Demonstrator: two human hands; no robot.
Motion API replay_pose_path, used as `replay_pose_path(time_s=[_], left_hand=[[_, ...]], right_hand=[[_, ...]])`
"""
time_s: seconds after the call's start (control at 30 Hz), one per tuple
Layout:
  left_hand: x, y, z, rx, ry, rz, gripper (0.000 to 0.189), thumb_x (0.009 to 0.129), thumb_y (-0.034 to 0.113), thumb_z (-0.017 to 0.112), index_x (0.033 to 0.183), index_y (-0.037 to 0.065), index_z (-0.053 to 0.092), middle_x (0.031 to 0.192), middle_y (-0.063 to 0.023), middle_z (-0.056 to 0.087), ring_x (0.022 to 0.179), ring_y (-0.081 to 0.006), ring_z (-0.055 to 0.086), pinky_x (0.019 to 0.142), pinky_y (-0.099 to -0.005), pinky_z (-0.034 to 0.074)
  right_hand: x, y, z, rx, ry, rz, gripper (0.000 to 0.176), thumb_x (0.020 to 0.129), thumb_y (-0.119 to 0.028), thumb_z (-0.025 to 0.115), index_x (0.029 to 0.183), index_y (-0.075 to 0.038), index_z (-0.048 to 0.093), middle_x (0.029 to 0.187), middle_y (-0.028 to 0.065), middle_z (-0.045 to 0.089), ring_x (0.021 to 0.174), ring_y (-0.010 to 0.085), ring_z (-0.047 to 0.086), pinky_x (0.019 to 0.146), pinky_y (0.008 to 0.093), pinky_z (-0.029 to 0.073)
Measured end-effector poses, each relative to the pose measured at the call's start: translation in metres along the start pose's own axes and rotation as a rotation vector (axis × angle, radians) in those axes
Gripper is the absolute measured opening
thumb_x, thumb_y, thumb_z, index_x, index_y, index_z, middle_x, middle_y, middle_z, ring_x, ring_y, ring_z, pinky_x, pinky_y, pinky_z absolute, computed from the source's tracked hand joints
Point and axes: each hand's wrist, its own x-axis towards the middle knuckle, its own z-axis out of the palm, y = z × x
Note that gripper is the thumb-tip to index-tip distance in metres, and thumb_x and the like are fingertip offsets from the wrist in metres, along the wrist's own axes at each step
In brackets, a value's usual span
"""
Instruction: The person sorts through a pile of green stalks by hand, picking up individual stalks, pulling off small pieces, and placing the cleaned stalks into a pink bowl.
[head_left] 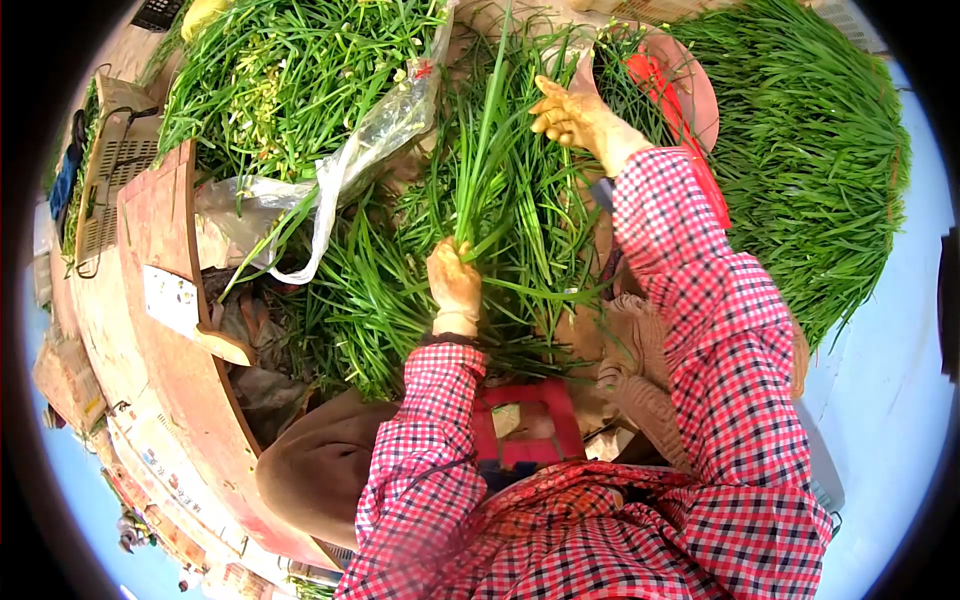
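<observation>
My left hand [455, 285], in a yellowish glove, is closed round the lower part of a small bunch of long green chives [482, 175], whose leaves point away from me. My right hand [583, 122], gloved the same way, is apart from the bunch, farther forward and to the right. Its fingers are partly spread, and no object shows in them. Loose chives [370, 300] lie in a tangled heap under and around both hands. Red strips [665, 105] lie just right of my right hand, over a pink rounded object [690, 75].
A large stack of chives [800, 150] stands at right. At upper left, cut greens [300, 80] lie beside a clear plastic bag [385, 130]. A wooden board [165, 270] runs along the left, with a plastic crate [115, 190] beyond. A red frame [525, 425] is near my lap.
</observation>
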Motion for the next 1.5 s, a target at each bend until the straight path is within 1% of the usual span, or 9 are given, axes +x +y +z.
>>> replay_pose_path(time_s=[0.57,0.73,0.87,0.93,1.1,1.17,1.23,1.3,1.5], left_hand=[[0.005,0.010,-0.004,-0.023,0.002,0.021,0.013,0.073,-0.003,0.051,0.085,-0.001,0.057,0.079,-0.0191,0.058,0.074,-0.0372,0.055,0.068,-0.0434,0.043],[0.011,0.025,-0.015,0.069,-0.060,0.056,0.005,0.076,0.003,0.056,0.080,0.001,0.059,0.075,-0.0173,0.060,0.071,-0.0356,0.056,0.065,-0.0421,0.044],[0.011,0.028,-0.015,0.141,-0.113,0.067,0.006,0.078,0.008,0.058,0.081,0.002,0.059,0.075,-0.0144,0.060,0.071,-0.0328,0.057,0.065,-0.0405,0.044],[0.011,0.034,-0.016,0.217,-0.152,0.118,0.009,0.078,0.010,0.058,0.084,0.004,0.060,0.074,-0.0121,0.059,0.072,-0.0296,0.057,0.064,-0.0385,0.043],[0.003,0.029,-0.012,0.220,-0.205,0.070,0.013,0.078,0.012,0.058,0.088,0.005,0.060,0.079,-0.0117,0.059,0.077,-0.0285,0.056,0.068,-0.0381,0.040],[0.001,0.030,-0.013,0.216,-0.132,0.082,0.015,0.078,0.012,0.058,0.090,0.005,0.060,0.079,-0.0117,0.059,0.077,-0.0289,0.056,0.068,-0.0384,0.040],[0.001,0.028,-0.015,0.237,-0.182,0.071,0.018,0.078,0.013,0.057,0.095,0.004,0.060,0.080,-0.0108,0.059,0.077,-0.0285,0.055,0.069,-0.0380,0.039],[0.000,0.031,-0.018,0.277,-0.220,0.075,0.020,0.078,0.013,0.057,0.096,0.005,0.060,0.081,-0.0105,0.059,0.078,-0.0278,0.055,0.069,-0.0378,0.039],[-0.005,0.032,-0.017,0.210,-0.191,0.059,0.017,0.078,0.010,0.058,0.094,0.005,0.059,0.081,-0.0127,0.057,0.081,-0.0311,0.054,0.072,-0.0406,0.038]], right_hand=[[0.001,0.044,0.056,0.607,-0.178,-0.332,0.022,0.087,-0.019,0.059,0.103,-0.004,0.058,0.095,0.0061,0.063,0.086,0.0192,0.060,0.061,0.0241,0.043],[-0.008,0.044,0.055,0.468,-0.078,-0.438,0.022,0.088,-0.018,0.057,0.104,-0.002,0.058,0.092,0.0081,0.064,0.074,0.0150,0.060,0.057,0.0206,0.041],[-0.011,0.033,0.045,-0.236,0.241,-0.390,0.016,0.088,-0.021,0.057,0.091,-0.005,0.059,0.082,0.0050,0.065,0.062,0.0129,0.054,0.054,0.0246,0.041],[0.031,0.062,0.022,0.256,-0.242,-0.655,0.013,0.089,-0.017,0.055,0.094,-0.005,0.058,0.083,0.0029,0.063,0.070,0.0103,0.057,0.055,0.0213,0.042],[-0.003,0.028,-0.038,-0.600,0.236,-0.716,0.010,0.087,-0.006,0.050,0.092,-0.005,0.059,0.085,0.0092,0.061,0.082,0.0225,0.060,0.071,0.0274,0.047],[-0.018,0.004,-0.087,-1.497,0.465,-0.944,0.017,0.088,-0.016,0.052,0.099,-0.005,0.059,0.092,0.0128,0.063,0.086,0.0284,0.060,0.073,0.0331,0.048],[-0.039,-0.017,-0.103,-1.197,0.634,-0.348,0.026,0.088,-0.023,0.045,0.099,-0.004,0.061,0.104,0.0143,0.062,0.097,0.0301,0.058,0.086,0.0364,0.044],[-0.066,-0.022,-0.099,-1.460,0.814,-0.299,0.031,0.089,-0.024,0.043,0.108,-0.004,0.057,0.109,0.0132,0.061,0.103,0.0289,0.056,0.087,0.0357,0.044],[-0.085,-0.045,-0.036,-0.966,0.705,-1.217,0.028,0.089,-0.011,0.047,0.115,-0.008,0.055,0.104,0.0102,0.063,0.095,0.0218,0.059,0.083,0.0285,0.046]])
